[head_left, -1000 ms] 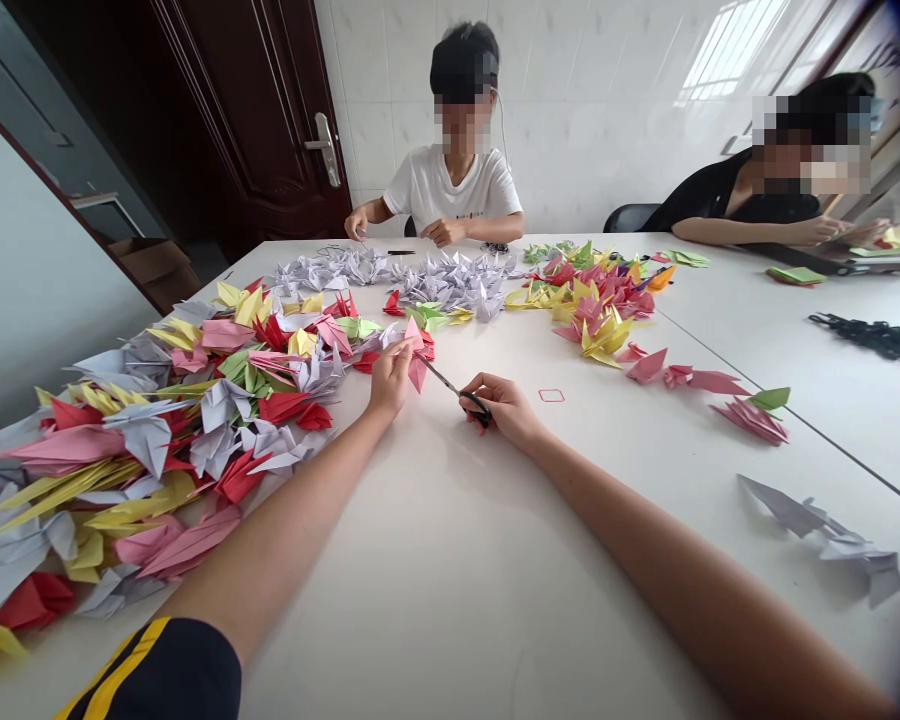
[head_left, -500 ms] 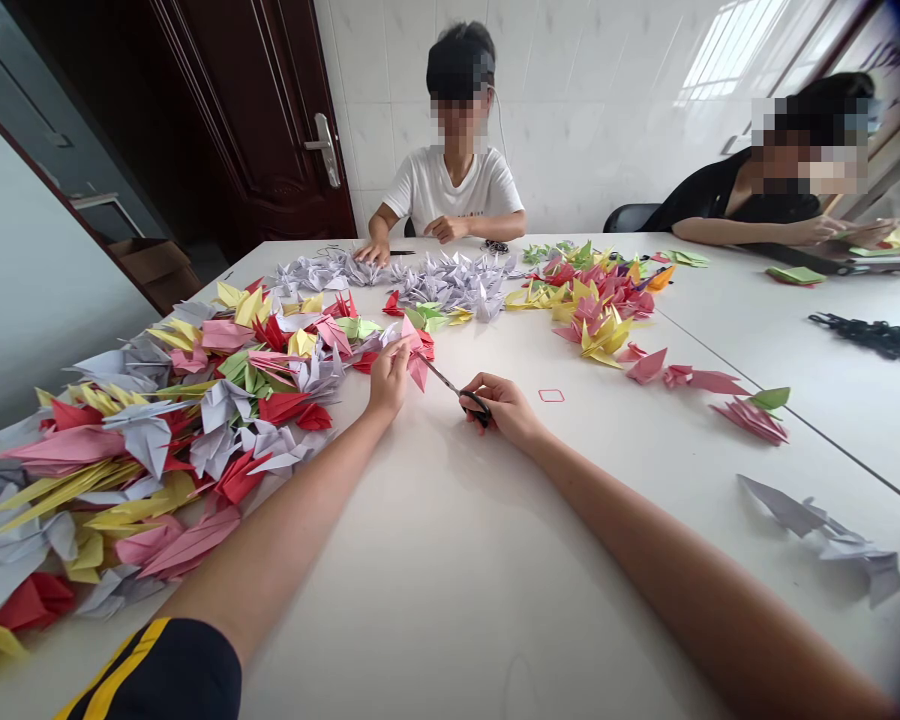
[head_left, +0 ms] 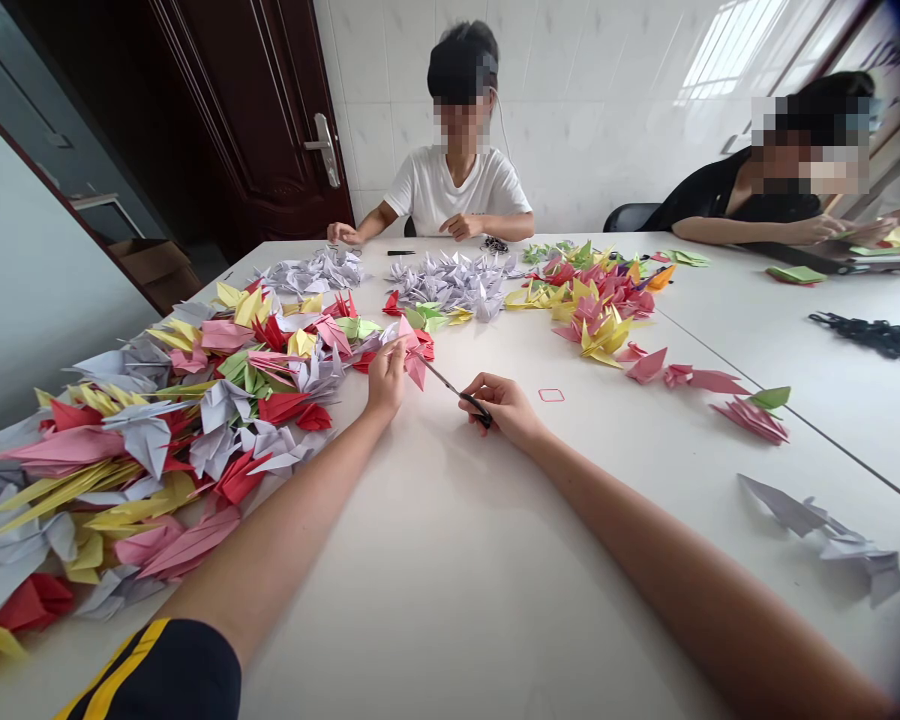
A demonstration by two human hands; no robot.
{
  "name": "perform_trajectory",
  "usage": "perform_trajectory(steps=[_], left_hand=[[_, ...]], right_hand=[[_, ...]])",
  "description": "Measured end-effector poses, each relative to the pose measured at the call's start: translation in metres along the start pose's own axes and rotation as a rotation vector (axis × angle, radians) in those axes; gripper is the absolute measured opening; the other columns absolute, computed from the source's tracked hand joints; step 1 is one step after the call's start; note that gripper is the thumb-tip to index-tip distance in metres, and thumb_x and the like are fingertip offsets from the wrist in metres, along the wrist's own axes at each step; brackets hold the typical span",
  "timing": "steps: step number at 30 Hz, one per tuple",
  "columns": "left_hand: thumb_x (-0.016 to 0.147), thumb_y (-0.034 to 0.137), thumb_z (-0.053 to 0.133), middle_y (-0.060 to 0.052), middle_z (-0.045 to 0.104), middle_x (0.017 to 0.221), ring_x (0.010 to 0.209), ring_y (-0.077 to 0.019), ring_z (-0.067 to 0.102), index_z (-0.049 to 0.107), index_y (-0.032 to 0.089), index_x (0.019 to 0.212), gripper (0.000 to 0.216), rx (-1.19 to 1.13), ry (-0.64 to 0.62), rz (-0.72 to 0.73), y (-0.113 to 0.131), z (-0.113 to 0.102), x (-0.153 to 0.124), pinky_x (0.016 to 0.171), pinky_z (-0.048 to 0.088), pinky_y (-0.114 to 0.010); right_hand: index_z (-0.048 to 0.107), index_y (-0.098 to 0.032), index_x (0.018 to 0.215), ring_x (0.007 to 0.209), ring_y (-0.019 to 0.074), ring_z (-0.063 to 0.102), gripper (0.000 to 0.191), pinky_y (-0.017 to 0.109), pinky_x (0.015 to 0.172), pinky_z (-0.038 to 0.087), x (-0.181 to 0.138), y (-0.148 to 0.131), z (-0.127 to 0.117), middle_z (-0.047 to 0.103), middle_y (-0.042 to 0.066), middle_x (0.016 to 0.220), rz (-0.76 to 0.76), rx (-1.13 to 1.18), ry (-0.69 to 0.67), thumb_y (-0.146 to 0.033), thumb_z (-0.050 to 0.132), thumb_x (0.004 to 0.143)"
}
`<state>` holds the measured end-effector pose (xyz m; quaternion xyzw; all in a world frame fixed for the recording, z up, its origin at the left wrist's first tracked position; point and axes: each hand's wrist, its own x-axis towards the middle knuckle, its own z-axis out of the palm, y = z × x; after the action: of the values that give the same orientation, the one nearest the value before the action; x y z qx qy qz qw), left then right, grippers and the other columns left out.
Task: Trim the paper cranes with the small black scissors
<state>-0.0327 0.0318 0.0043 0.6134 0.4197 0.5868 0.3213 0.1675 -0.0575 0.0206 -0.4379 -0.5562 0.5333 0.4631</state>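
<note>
Between the fingers of my left hand (head_left: 387, 380) is a pink paper crane (head_left: 412, 365), held upright a little above the table. My right hand (head_left: 501, 405) is closed round the black handles of a pair of scissors (head_left: 450, 385). The blades point up and left, and their tips touch or overlap the pink paper; whether they cut it I cannot tell. Close behind the crane lie red and green folded papers (head_left: 425, 317). To the left of my left hand spreads a large heap of folded paper cranes (head_left: 225, 408) in white, yellow, pink, red and green.
More cranes (head_left: 607, 290) lie along the table's far side. A grey-white folded paper (head_left: 825, 530) is at the right, with black cords (head_left: 870, 335) beyond. Two people sit across the table; a black pen (head_left: 401, 252) lies before one in a white shirt (head_left: 461, 190).
The co-worker opposite has drawn one hand back left from the white cranes, uncovering the pen. My scissors handles have closed slightly; my left hand and the crane have barely moved.
</note>
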Motion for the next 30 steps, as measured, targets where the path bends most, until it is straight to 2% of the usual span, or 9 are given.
perform_trajectory(steps=[11, 19, 30], left_hand=[[0.094, 0.062, 0.043, -0.014, 0.07, 0.122, 0.119, -0.0274, 0.063, 0.071, 0.015, 0.113, 0.057, 0.13, -0.036, 0.119, -0.001, 0.0008, 0.0009, 0.111, 0.044, -0.042], [0.093, 0.061, 0.047, -0.014, 0.069, 0.125, 0.121, -0.0275, 0.062, 0.07, 0.016, 0.116, 0.055, 0.118, -0.068, 0.103, 0.0026, 0.0018, -0.001, 0.11, 0.044, -0.042], [0.094, 0.057, 0.046, -0.013, 0.069, 0.126, 0.122, -0.0262, 0.061, 0.07, 0.017, 0.116, 0.052, 0.089, -0.068, 0.102, -0.0006, 0.0014, 0.0003, 0.111, 0.043, -0.042]], right_hand=[[0.059, -0.019, 0.074, 0.046, 0.0101, 0.052, 0.042, 0.022, 0.04, 0.042, 0.0019, 0.004, 0.0022, 0.063, -0.002, 0.059, 0.003, 0.035, 0.007, -0.051, 0.084, 0.062], [0.059, -0.019, 0.076, 0.04, 0.0083, 0.05, 0.04, 0.022, 0.041, 0.04, 0.0002, 0.0014, 0.0008, 0.063, -0.002, 0.058, 0.005, -0.024, 0.018, -0.048, 0.083, 0.064], [0.057, -0.02, 0.073, 0.051, 0.0127, 0.055, 0.043, 0.022, 0.039, 0.042, -0.0002, 0.0012, 0.0006, 0.061, -0.002, 0.059, -0.016, 0.041, 0.027, -0.05, 0.085, 0.061]])
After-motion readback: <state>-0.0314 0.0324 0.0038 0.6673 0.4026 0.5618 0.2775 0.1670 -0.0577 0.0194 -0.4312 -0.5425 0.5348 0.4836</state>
